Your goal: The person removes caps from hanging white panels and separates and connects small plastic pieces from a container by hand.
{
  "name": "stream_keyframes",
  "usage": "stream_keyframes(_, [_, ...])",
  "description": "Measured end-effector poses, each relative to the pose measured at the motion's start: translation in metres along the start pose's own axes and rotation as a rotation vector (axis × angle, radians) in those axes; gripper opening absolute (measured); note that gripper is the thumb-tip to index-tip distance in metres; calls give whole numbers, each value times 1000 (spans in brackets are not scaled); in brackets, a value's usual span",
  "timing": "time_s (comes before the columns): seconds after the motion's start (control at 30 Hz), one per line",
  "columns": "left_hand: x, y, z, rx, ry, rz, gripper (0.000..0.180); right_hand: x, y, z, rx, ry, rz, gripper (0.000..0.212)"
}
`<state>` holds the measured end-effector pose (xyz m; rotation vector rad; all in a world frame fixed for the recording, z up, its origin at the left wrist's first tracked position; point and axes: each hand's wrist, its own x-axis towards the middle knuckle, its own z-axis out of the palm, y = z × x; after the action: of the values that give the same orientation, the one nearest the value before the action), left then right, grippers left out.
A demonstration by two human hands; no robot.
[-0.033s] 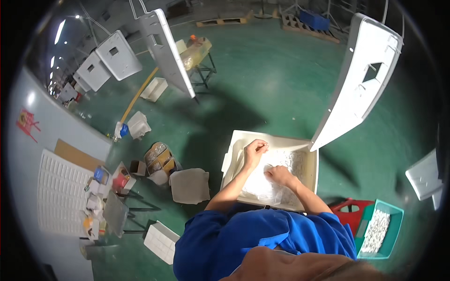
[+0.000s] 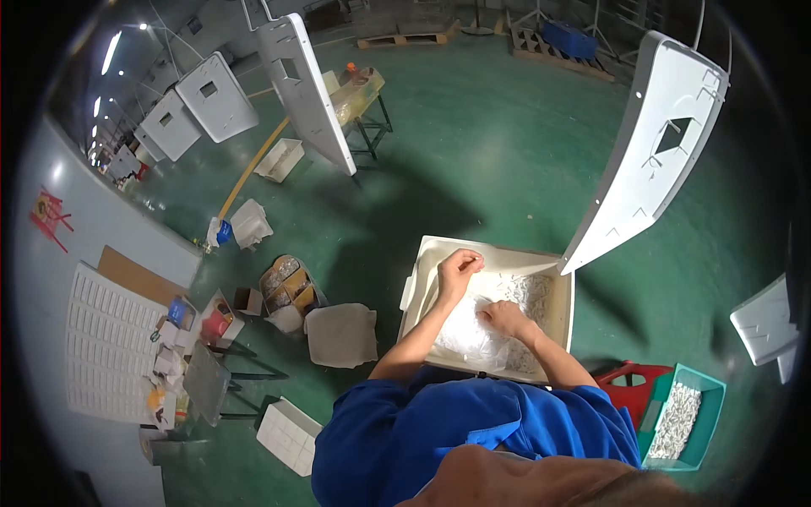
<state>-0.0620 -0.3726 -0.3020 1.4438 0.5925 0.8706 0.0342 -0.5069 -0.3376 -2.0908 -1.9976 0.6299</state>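
A large cream plastic bin (image 2: 564, 342) stands in front of me, holding many small white pieces (image 2: 530, 291) and a clear plastic bag (image 2: 463, 331). Above the bin's far left part is my left hand (image 2: 459, 272), its thumb and fingers pinched together; a tiny pale bit seems to show at the tips, too small to name. My right hand (image 2: 508, 318) is lower, over the bag and the loose pieces, with its fingers curled closed. Whatever those fingers hold is hidden.
A tall white panel (image 2: 629, 169) hangs beside the bin's far right corner; another panel (image 2: 302, 93) hangs farther left. By my right side are a red stool (image 2: 629, 386) and a green crate (image 2: 718, 422) of white pieces. A white-topped stool (image 2: 342, 335) stands left.
Both hands stay almost in place. The hanging panel at the right appears slightly lower and farther right.
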Motion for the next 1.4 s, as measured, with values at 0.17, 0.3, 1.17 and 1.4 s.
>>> stream_keyframes(0.17, [14,60,-28,-245,180,155,11,-2,2,8,17,22,29,37])
stream_keyframes(0.3, [39,62,-71,-372,383,178,13,-3,-5,3,21,49,24,37])
stream_keyframes(1.17, [239,47,-231,-501,868,187,19,7,6,2,26,46,-1,27])
stream_keyframes(1.4, [269,56,-258,-494,972,222,18,9,3,-3,-14,-34,76,29])
